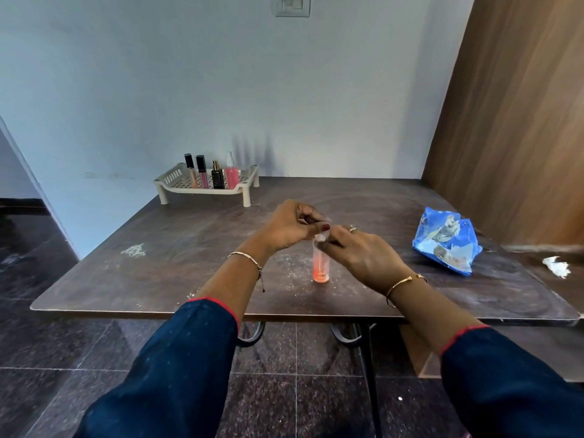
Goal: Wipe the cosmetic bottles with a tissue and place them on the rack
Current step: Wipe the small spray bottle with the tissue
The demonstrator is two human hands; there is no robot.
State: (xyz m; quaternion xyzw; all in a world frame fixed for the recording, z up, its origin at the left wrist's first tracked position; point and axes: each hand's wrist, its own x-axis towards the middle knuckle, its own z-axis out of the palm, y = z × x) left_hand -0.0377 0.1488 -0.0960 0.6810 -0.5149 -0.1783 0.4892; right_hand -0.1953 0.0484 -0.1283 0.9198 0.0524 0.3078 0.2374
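Dusty brown surface [189, 248], pale wall [158, 90]. Rack [172, 182] upper left w/ four bottles [218, 177]. Center: left hand [289, 230] & right hand [365, 256] pinch top of orange bottle [321, 268].

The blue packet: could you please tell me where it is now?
Head view: the blue packet lies on the right of the table, past the right hand, beside a crumpled tissue.

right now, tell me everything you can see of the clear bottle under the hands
The bottle is a slim clear cylinder, plastic or glass, with a little orange-pink liquid at the bottom and a thin tube inside. It stands upright on the dark table, near the front middle. The right hand pinches its neck. The left hand curls over its top, which is hidden, so the cap cannot be made out.
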